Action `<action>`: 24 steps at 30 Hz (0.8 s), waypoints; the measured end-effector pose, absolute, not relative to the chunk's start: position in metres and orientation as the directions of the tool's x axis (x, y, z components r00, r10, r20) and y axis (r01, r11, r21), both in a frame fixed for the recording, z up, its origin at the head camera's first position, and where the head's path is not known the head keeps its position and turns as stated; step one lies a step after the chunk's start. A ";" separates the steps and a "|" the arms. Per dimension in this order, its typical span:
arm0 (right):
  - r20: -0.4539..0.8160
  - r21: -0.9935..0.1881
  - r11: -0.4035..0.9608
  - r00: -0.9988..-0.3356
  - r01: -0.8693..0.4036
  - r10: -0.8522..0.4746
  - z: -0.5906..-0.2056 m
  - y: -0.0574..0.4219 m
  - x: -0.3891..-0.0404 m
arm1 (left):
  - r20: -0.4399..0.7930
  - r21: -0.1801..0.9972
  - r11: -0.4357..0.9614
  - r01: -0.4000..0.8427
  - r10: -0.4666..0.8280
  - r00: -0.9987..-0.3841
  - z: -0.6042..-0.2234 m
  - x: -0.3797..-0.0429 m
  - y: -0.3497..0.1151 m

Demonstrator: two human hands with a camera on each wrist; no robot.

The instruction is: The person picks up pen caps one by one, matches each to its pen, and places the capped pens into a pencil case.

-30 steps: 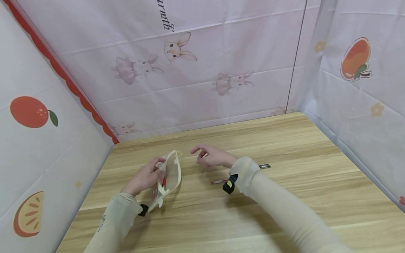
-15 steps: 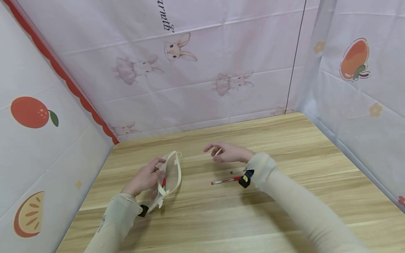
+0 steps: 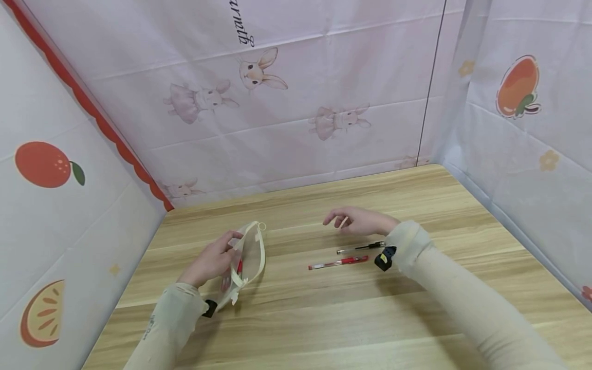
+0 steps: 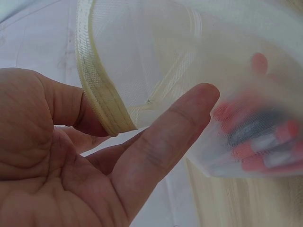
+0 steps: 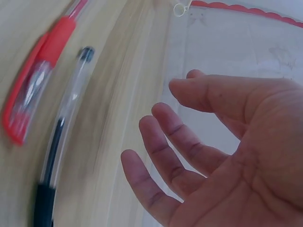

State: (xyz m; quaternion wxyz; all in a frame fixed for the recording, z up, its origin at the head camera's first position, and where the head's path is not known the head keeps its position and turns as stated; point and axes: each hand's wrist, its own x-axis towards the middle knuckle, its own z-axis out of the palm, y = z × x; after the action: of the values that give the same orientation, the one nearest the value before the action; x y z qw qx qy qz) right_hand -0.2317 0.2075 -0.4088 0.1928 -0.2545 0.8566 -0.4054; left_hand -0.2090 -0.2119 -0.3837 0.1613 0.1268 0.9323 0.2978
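Observation:
My left hand (image 3: 214, 259) pinches the zippered edge of a translucent, cream-trimmed mesh pouch (image 3: 253, 252) and keeps its mouth spread. Through the mesh in the left wrist view, several red and black pens (image 4: 258, 127) show blurred at the bottom. My right hand (image 3: 358, 221) hovers over the table with fingers loosely bent and nothing between them. Just in front of it lie a black gel pen (image 3: 361, 247) and a red gel pen (image 3: 338, 262), side by side. Both pens also appear left of the fingers (image 5: 151, 137) in the right wrist view.
The wood-grain table (image 3: 296, 318) meets a printed curtain (image 3: 296, 139) along its back edge. Similar fabric hangs at the left and right sides. A ring-shaped zipper pull (image 3: 262, 226) sticks out from the pouch's far end.
My right hand has moved right, away from the pouch, uncovering the red and black pens on the table. The left hand and pouch have stayed in place.

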 end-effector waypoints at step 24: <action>-0.255 -0.585 0.748 -0.805 -0.313 -0.536 -0.422 0.238 -0.205 | -0.235 0.581 0.802 0.134 0.323 -0.917 -0.385 -0.209 -0.211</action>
State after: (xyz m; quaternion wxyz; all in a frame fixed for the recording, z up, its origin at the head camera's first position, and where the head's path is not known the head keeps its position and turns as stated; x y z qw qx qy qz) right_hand -0.2053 0.2383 -0.4218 0.2083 -0.2330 0.9115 -0.2675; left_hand -0.2086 -0.2108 -0.3852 0.1632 0.1222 0.9352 0.2896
